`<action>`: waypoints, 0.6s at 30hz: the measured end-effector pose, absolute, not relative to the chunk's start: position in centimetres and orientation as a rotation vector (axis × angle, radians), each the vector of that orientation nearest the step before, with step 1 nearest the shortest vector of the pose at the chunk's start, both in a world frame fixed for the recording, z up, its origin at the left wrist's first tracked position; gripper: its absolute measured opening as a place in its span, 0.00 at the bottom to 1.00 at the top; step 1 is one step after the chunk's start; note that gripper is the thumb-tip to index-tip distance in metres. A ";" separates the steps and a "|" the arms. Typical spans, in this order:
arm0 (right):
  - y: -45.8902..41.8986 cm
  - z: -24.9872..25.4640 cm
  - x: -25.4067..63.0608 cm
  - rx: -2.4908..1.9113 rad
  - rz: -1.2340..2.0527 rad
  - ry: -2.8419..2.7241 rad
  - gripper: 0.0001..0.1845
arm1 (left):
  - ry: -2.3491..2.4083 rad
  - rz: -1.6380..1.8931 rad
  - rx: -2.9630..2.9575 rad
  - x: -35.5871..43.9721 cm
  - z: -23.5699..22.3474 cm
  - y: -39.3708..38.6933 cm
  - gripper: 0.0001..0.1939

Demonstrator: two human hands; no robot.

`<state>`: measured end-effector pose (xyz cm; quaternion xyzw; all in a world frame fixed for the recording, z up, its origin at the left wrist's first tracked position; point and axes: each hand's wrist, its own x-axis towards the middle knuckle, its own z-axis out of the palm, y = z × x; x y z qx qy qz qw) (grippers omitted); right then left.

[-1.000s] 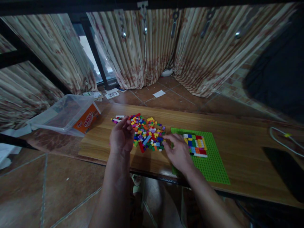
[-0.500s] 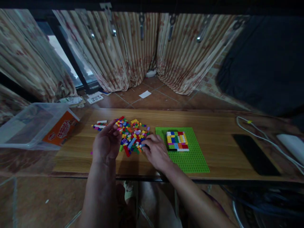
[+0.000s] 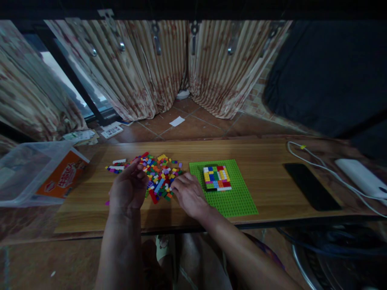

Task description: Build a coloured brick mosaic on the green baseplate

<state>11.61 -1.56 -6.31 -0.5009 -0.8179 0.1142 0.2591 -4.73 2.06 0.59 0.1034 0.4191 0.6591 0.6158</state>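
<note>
A heap of small coloured bricks [image 3: 160, 173] lies on the wooden board [image 3: 266, 161]. My left hand [image 3: 128, 189] hovers at the heap's left edge, palm turned inward and fingers loosely curled; I see nothing in it. My right hand [image 3: 187, 195] rests palm down at the heap's right edge, its fingertips bent into the bricks. To the right lies a green baseplate [image 3: 236, 197] with a block of coloured bricks [image 3: 217, 178] pressed onto it.
A clear plastic tub [image 3: 27, 173] with an orange label lies tipped at the left. A black phone [image 3: 311, 186], a white cable [image 3: 320, 169] and a white power bank [image 3: 359, 175] lie at the board's right. Curtains hang behind; tiled floor beyond.
The view has swung right, so everything sits further left in frame. My right hand has drawn off the baseplate toward the heap's right edge. My left hand stays by the heap.
</note>
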 end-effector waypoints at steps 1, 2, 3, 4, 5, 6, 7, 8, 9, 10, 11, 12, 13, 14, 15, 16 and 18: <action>-1.5 -6.4 11.6 -1.343 0.308 -2.215 0.07 | 0.968 1.515 0.233 -4.7 0.6 2.1 0.08; -1.5 -6.5 11.6 -1.325 0.310 -2.208 0.08 | 0.971 1.510 0.227 -4.7 0.6 2.1 0.09; -1.5 -6.5 11.6 -1.307 0.317 -2.193 0.08 | 0.972 1.505 0.222 -4.6 0.6 2.1 0.09; -1.5 -6.5 11.6 -1.290 0.331 -2.169 0.09 | 0.976 1.502 0.219 -4.6 0.7 2.2 0.09; -1.5 -6.4 11.7 -1.277 0.349 -2.135 0.09 | 0.986 1.503 0.222 -4.5 0.7 2.2 0.09; -1.6 -6.2 11.8 -1.266 0.373 -2.091 0.09 | 1.004 1.503 0.234 -4.4 0.7 2.2 0.09; -1.7 -5.9 12.0 -1.258 0.402 -2.035 0.08 | 1.033 1.507 0.263 -4.3 0.6 2.2 0.08; -1.8 -5.5 12.3 -1.250 0.435 -1.971 0.08 | 1.072 1.520 0.313 -4.1 0.6 2.2 0.07; -2.0 -5.0 12.8 -1.242 0.470 -1.905 0.08 | 1.117 1.532 0.387 -3.8 0.5 2.2 0.05; -2.2 -4.5 13.4 -1.238 0.503 -1.835 0.08 | 1.159 1.538 0.483 -3.4 0.4 2.0 0.04; -2.4 -4.1 14.2 -1.240 0.532 -1.769 0.08 | 1.191 1.532 0.594 -2.9 0.2 1.9 0.05; -2.7 -3.6 15.2 -1.256 0.559 -1.708 0.08 | 1.212 1.506 0.711 -2.3 0.0 1.6 0.06; -2.9 -3.3 16.3 -1.277 0.579 -1.645 0.07 | 1.219 1.458 0.824 -1.5 -0.3 1.3 0.07; -3.2 -3.2 17.6 -1.298 0.587 -1.576 0.07 | 1.212 1.390 0.929 -0.6 -0.6 0.9 0.08; -3.4 -3.1 18.9 -1.322 0.614 -1.524 0.07 | 1.195 1.299 1.028 0.4 -0.9 0.4 0.08; -3.6 -3.2 20.2 -1.333 0.652 -1.480 0.07 | 1.172 1.236 1.127 1.5 -1.3 -0.1 0.08; -3.9 -3.7 22.7 -1.368 0.722 -1.383 0.08 | 1.122 1.114 1.345 3.6 -2.1 -1.3 0.06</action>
